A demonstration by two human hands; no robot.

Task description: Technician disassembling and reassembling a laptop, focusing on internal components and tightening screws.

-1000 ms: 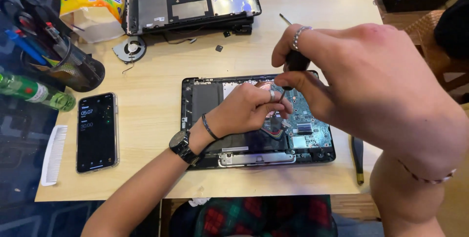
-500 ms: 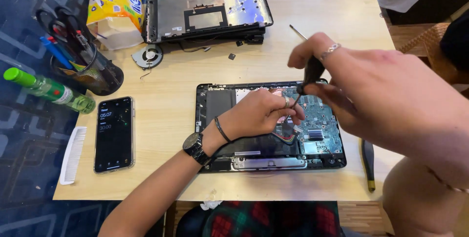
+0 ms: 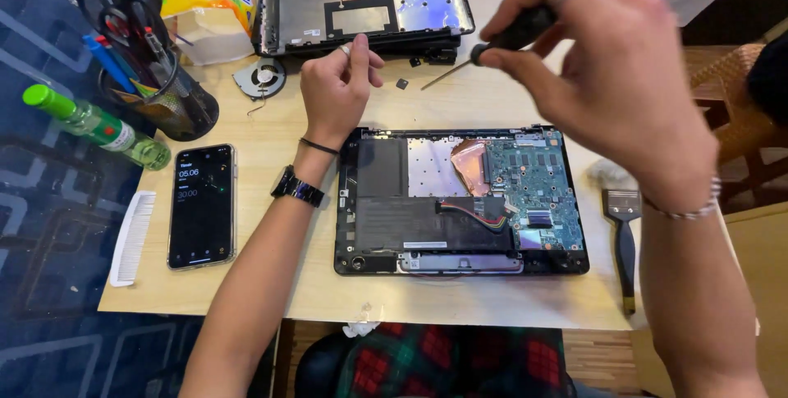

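An opened laptop base (image 3: 386,234) lies on the wooden table (image 3: 271,283) with its green circuit board (image 3: 533,180), copper patch and black battery exposed. My right hand (image 3: 599,78) is raised above its far right corner and grips a black-handled screwdriver (image 3: 492,45), tip pointing left and down. My left hand (image 3: 335,90) hovers beyond the laptop's far left corner, fingers curled; whether it pinches something small I cannot tell. A small dark part (image 3: 402,83) lies on the table just right of it.
The removed laptop cover (image 3: 361,0) rests at the far edge, a round fan (image 3: 260,78) beside it. At left are a phone (image 3: 202,205), white comb (image 3: 131,238), green bottle (image 3: 94,125) and a tool cup (image 3: 160,90). A brush (image 3: 624,234) lies at right.
Both hands lifted off the laptop's circuit board. My left hand moved away to the far left corner, and my right hand raised the screwdriver clear of the board.
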